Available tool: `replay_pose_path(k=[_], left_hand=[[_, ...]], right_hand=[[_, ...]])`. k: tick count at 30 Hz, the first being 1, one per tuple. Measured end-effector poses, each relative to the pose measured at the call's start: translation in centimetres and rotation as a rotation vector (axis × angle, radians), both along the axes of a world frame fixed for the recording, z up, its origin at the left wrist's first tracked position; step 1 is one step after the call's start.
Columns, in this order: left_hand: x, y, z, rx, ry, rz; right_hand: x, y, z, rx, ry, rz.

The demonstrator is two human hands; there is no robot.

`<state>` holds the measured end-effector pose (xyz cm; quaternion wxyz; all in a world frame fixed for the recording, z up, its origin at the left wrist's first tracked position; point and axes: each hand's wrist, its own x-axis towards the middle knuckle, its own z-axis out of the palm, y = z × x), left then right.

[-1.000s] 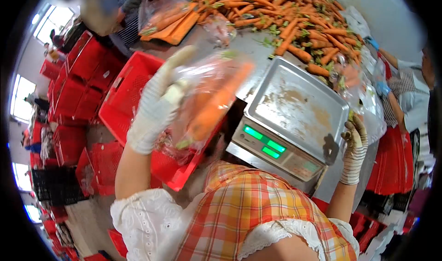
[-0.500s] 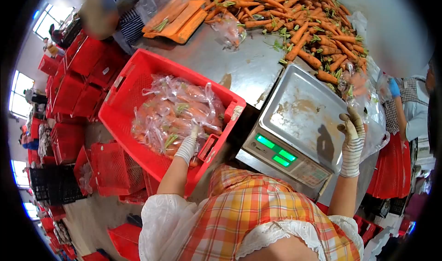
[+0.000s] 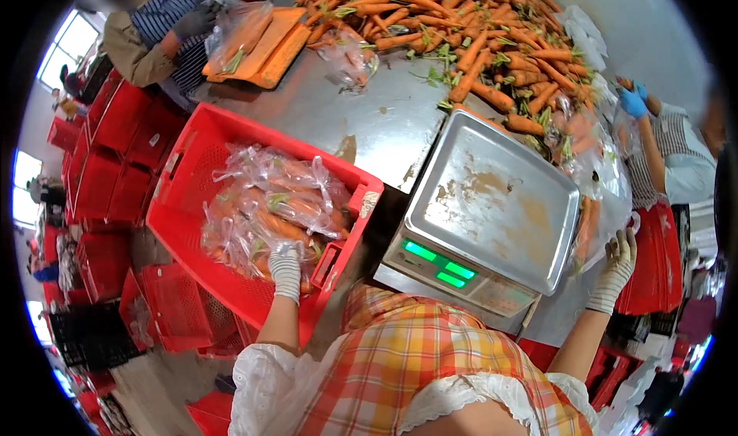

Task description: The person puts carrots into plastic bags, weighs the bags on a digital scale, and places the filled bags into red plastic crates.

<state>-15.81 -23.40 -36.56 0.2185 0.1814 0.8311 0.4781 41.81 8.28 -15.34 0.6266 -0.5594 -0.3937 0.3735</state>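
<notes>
The fingers of the left hand, gloved in ribbed pale knit, are laid half extended on crinkled clear bags of carrots, heaped ahead of them in a perforated red plastic crate; whether any film is gripped cannot be told. The fingers of the right hand are loosely spread near a glossy clear bag, and left of them a smeared, round-cornered metal tray is borne by a scale, whose green display is too small to be read.

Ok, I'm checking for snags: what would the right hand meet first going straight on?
The right hand would probably meet the plastic bag beside the scale; they look close, but depth is unclear.
</notes>
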Motion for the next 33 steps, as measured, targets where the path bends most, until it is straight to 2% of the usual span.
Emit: replay_pose_path(k=[2,3,6,8,11,13,14,16,17,18,19,20,21,22,23,24,25,26,27,28,29,30,31,32,33], left_hand=[[0.2,-0.4,2.3,0.300,-0.250,0.446],[0.2,-0.9,3.5,0.266,-0.189,0.456],[1.0,-1.1,4.8,0.228,-0.221,0.469],[1.1,-1.7,2.2,0.234,-0.232,0.383],[2.3,-0.5,2.3,0.195,-0.190,0.385],[2.1,0.3,0.2,0.133,0.023,0.200],[1.6,0.9,-0.7,0.134,0.018,0.197],[-0.2,2.1,-2.4,0.040,-0.203,-0.068],[-1.7,1.8,-4.6,0.026,-0.224,-0.067],[-0.5,2.9,0.4,0.138,-0.298,-0.130],[-2.1,2.4,-2.5,0.161,-0.433,-0.140],[-1.8,2.5,-0.5,0.050,-0.257,-0.236],[-2.7,2.0,-0.3,0.016,-0.337,-0.341],[-3.9,1.7,0.1,-0.144,-0.265,-0.468],[-4.2,1.1,1.4,-0.162,-0.448,-0.464],[-4.1,0.8,1.0,-0.094,-0.372,-0.426],[-6.6,0.6,-0.4,-0.358,-0.241,-0.554],[-3.2,3.3,7.7,-0.706,0.055,-0.558],[0.1,6.1,14.5,-0.667,-0.160,-0.529],[-1.0,6.8,13.9,-0.665,-0.136,-0.558],[-3.1,6.7,12.2,-0.515,-0.181,-0.542],[-3.4,7.5,12.5,-0.366,-0.229,-0.519],[-3.7,8.9,12.6,-0.350,-0.001,-0.560],[-3.9,10.1,12.8,-0.345,0.014,-0.564],[-2.9,11.6,14.0,-0.252,0.146,-0.609]], right_hand=[[1.7,1.5,-1.1,-0.033,-0.040,0.009],[1.7,1.8,-1.2,-0.021,-0.052,0.010],[1.8,3.7,-1.2,-0.021,-0.057,-0.025],[1.8,4.9,-1.7,-0.020,-0.031,-0.012],[1.2,5.1,-1.5,0.017,-0.007,0.015],[0.9,5.0,-1.1,0.052,-0.058,0.023],[1.1,5.2,-1.1,0.052,-0.062,0.020],[1.6,5.8,-1.4,0.075,-0.092,-0.123],[1.7,5.8,-1.4,0.075,-0.091,-0.146],[2.5,6.1,-1.8,0.087,-0.101,-0.158],[2.8,6.2,-1.8,0.081,-0.124,-0.162],[2.7,5.9,-1.5,0.079,-0.154,-0.187],[2.3,5.3,-0.8,0.042,-0.119,-0.195],[2.0,4.9,-0.4,0.010,-0.080,-0.215],[2.7,5.5,-1.2,0.038,-0.050,-0.199],[4.9,6.7,-3.1,0.022,-0.095,-0.183],[1.8,5.4,0.1,-0.043,-0.222,-0.112],[-0.5,4.8,1.1,0.051,-0.183,-0.114],[0.3,6.1,-0.5,0.150,-0.252,0.011],[3.6,8.8,-5.1,0.098,-0.835,-0.242],[3.2,9.1,-5.6,-0.031,-1.034,-0.393],[2.2,9.3,-5.8,-0.169,-1.226,-0.535],[1.9,9.4,-5.8,-0.172,-1.210,-0.547],[1.7,9.5,-5.8,-0.373,-1.200,-0.610],[1.6,9.7,-5.7,-0.575,-1.181,-0.665]])
